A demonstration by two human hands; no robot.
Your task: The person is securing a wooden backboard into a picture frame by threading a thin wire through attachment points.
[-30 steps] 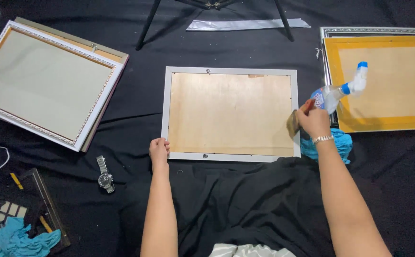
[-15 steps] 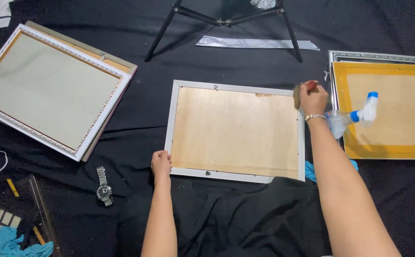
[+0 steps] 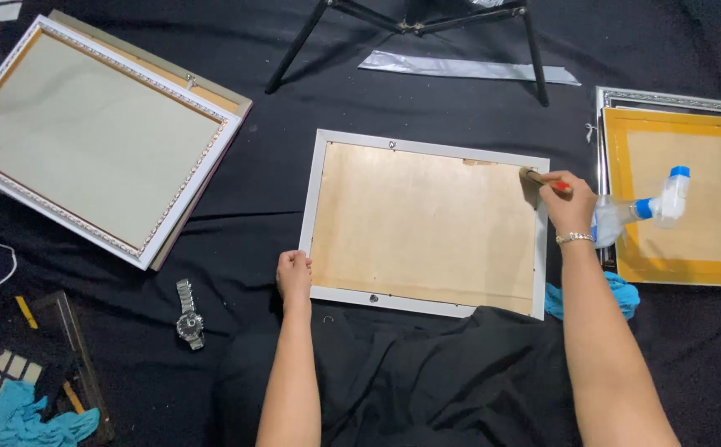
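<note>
On the black cloth-covered surface (image 3: 459,108), a white picture frame (image 3: 425,222) is lying face down at centre. The left hand (image 3: 294,275) is pressing flat on its lower left corner, grasping nothing. The right hand (image 3: 569,204) is gripping a small brush (image 3: 542,180) at the frame's upper right corner.

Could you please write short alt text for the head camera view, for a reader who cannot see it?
A person's right hand holds a small brush at the upper right corner of a white picture frame lying face down on black cloth, while the left hand rests on its lower left edge. A wristwatch lies to the left and a clear spray bottle to the right.
</note>
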